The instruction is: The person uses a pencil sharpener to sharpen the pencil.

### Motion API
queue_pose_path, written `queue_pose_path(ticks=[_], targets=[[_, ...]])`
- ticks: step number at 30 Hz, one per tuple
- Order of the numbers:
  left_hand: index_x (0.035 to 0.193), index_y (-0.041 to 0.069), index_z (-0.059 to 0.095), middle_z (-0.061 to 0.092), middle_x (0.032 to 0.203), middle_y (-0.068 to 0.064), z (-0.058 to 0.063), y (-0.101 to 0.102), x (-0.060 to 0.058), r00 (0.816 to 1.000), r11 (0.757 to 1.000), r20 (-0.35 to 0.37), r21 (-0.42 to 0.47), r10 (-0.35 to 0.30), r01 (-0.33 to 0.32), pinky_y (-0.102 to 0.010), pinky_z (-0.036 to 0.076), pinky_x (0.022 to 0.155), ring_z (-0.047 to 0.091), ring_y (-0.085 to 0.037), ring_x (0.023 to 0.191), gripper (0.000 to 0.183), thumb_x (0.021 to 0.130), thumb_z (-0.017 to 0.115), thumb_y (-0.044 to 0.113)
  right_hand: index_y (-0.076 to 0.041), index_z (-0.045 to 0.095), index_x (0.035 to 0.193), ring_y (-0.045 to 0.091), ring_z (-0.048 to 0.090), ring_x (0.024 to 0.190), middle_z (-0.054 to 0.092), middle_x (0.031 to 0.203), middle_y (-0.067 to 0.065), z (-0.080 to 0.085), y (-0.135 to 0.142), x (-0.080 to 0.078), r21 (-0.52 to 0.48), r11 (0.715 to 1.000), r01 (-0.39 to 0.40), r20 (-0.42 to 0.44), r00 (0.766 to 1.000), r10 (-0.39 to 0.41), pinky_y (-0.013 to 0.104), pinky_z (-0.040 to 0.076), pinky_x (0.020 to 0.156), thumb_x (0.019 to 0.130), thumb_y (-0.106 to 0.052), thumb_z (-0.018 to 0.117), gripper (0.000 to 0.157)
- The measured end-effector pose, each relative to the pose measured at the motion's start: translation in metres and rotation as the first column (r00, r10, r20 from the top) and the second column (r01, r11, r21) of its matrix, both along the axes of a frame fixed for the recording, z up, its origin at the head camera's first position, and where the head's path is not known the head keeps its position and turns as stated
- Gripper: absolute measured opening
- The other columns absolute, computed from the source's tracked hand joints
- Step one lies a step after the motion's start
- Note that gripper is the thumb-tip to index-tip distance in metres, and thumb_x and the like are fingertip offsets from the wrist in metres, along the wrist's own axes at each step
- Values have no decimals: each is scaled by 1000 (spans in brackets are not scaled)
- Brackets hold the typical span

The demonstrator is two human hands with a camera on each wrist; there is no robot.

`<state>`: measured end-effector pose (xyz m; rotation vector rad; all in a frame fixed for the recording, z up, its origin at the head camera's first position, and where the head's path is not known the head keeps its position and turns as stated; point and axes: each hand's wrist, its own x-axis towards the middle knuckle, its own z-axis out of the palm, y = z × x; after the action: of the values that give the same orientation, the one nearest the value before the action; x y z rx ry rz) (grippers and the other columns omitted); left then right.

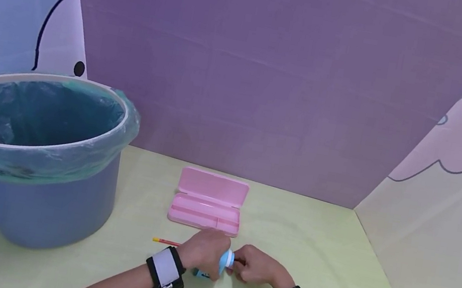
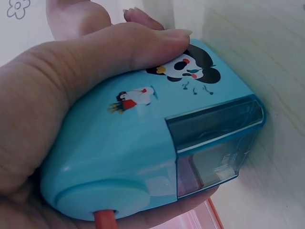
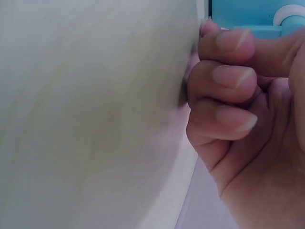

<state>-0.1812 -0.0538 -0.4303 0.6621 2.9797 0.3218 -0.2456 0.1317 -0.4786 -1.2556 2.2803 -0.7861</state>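
Observation:
A light blue pencil sharpener (image 2: pixel 128 157) with cartoon prints and a clear shavings drawer lies in my left hand (image 1: pixel 205 250). The thumb presses along its printed side, and the other fingers wrap underneath. From its front hole sticks a red pencil (image 2: pixel 105 219), whose yellow end points left in the head view. My right hand (image 1: pixel 257 266) is at the opposite end of the sharpener, its fingers curled at the blue crank (image 3: pixel 252 31). The crank's tip is hidden behind those fingers, close to the table surface.
Just beyond the hands, an open pink pencil case (image 1: pixel 212 186) lies on the pale yellow table (image 1: pixel 312 232). A big blue bucket (image 1: pixel 63 203) lined with a green plastic bag stands at the left. A purple backdrop (image 1: pixel 246 76) rises behind the table.

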Motion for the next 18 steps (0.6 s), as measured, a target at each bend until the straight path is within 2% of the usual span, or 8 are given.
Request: queue_pose_path(ticks=[6, 12, 18], targets=[[71, 14, 57, 48, 62, 7, 1, 0, 0, 1000, 1000, -4, -8, 2, -2, -21, 37, 51, 47, -11, 56, 38, 59, 90, 28, -6, 68, 79, -1, 39, 45, 48, 55, -15, 2, 0, 4, 8, 1000, -3, 24, 1000, 2, 15, 31, 46, 93, -1, 49, 24], [72, 15, 58, 50, 62, 7, 1, 1, 1, 1000, 1000, 10, -8, 7, -6, -22, 38, 53, 47, -11, 56, 38, 59, 91, 28, -7, 67, 78, 0, 38, 44, 47, 54, -13, 2, 1, 9, 34, 999, 2, 71, 997, -4, 15, 30, 46, 99, -10, 53, 25], [74, 14, 58, 49, 63, 7, 0, 1, 0, 1000, 1000, -5, -13, 14, -14, -22, 38, 53, 47, -11, 57, 39, 59, 91, 29, -8, 66, 78, 0, 39, 44, 47, 55, -13, 2, 1, 13, 28, 1000, -9, 60, 998, 7, 15, 31, 46, 99, -9, 53, 25]])
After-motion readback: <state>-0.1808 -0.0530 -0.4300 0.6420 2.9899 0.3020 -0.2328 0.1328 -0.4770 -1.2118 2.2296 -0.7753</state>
